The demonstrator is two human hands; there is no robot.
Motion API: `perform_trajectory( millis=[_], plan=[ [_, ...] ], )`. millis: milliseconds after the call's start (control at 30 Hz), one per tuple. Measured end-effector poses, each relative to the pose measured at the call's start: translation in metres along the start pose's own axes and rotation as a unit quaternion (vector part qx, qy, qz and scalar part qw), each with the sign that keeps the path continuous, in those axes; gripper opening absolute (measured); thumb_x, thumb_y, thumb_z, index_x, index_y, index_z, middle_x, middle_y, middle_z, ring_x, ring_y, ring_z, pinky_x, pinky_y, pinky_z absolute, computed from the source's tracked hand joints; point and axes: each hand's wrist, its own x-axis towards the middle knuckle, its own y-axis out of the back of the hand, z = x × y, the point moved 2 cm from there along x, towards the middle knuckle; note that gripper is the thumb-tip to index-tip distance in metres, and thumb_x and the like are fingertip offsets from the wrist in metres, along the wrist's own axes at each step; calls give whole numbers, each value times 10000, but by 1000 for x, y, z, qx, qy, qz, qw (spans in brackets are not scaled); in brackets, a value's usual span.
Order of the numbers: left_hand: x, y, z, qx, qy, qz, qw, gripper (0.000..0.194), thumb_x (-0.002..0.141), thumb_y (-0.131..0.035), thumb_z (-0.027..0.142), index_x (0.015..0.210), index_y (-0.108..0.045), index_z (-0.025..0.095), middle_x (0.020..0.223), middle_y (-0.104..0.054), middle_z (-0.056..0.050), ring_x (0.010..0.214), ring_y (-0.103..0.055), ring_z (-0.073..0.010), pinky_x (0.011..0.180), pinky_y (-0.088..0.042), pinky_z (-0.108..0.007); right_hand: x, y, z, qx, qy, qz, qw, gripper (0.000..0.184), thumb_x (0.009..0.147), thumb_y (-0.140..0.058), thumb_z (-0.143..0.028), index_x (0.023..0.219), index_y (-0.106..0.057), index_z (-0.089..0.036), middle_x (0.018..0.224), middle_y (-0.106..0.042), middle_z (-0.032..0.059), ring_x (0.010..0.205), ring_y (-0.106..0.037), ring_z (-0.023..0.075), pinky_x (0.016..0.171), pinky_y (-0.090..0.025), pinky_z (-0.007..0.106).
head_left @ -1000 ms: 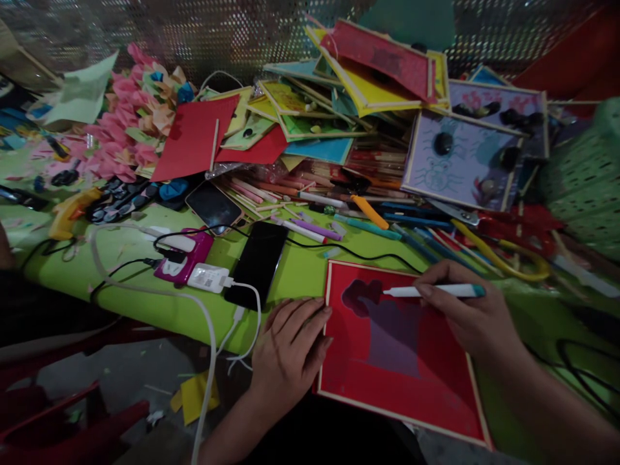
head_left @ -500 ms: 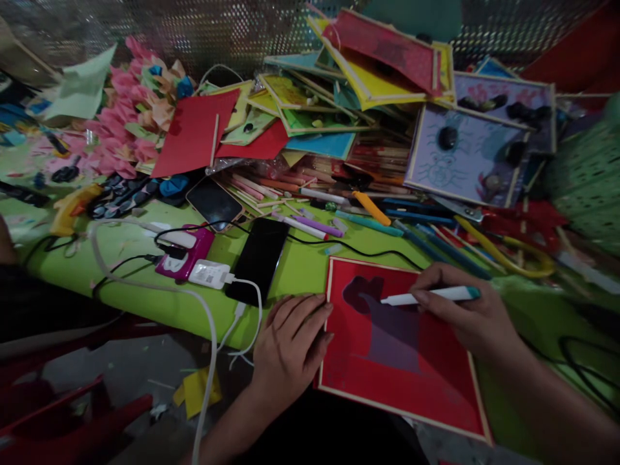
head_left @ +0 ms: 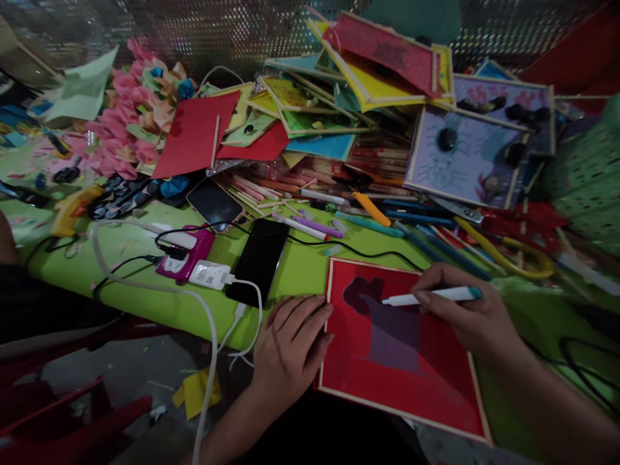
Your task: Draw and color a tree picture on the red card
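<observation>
A red framed card [head_left: 426, 381] lies at the near edge of the green table [head_left: 300, 268], with a purple coloured shape [head_left: 390, 323] on it. My right hand [head_left: 472, 316] grips a white marker with a teal end [head_left: 431, 296]; its tip touches the dark purple part of the shape. My left hand [head_left: 290, 349] rests flat with fingers together against the card's left edge, holding nothing.
A black phone [head_left: 259, 258] on a white cable lies beside a pink power strip [head_left: 186, 255]. Several markers [head_left: 339, 219] and sticks are strewn behind the card. Stacked framed cards [head_left: 382, 77], pink paper flowers [head_left: 130, 123] and a green basket [head_left: 588, 174] crowd the back.
The marker tip has shifted slightly over the purple shape. My left hand has stayed at the card's edge.
</observation>
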Motion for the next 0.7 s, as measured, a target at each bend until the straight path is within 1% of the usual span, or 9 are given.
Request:
perform_trajectory(
  millis=[200,333,500,700],
  plan=[
    [0,0,0,-2,2,3,1000,320,1122,-605,194,1418,-725,191,1397,-824,-68,1287,-745,-246,1201,-519,-428,-1,1,3,-4,-1,0,1000,374,812,-867,-589,719,-760,-244,620,-652,20,552,-526,173,506,-374,294],
    [0,0,0,0,2,2,1000,329,1112,-611,190,1419,-728,188,1387,-826,-78,1283,-752,-246,1198,-533,-431,0,1,3,0,-5,-9,1000,406,802,-871,-625,715,-748,-247,603,-633,16,535,-506,170,492,-347,292],
    [0,0,0,2,1,1,1000,331,1103,-622,193,1415,-735,196,1381,-831,-83,1273,-761,-251,1196,-536,-435,1,1,4,10,-1,2,1000,371,806,-874,-583,722,-751,-243,619,-649,19,556,-516,173,506,-374,299],
    [-1,-1,0,3,0,3,1000,311,1142,-586,224,1418,-727,200,1396,-826,-57,1287,-744,-246,1212,-504,-420,-1,2,12,42,-9,34,998,328,819,-883,-539,748,-750,-248,608,-629,0,548,-467,155,503,-339,292]
  ],
)
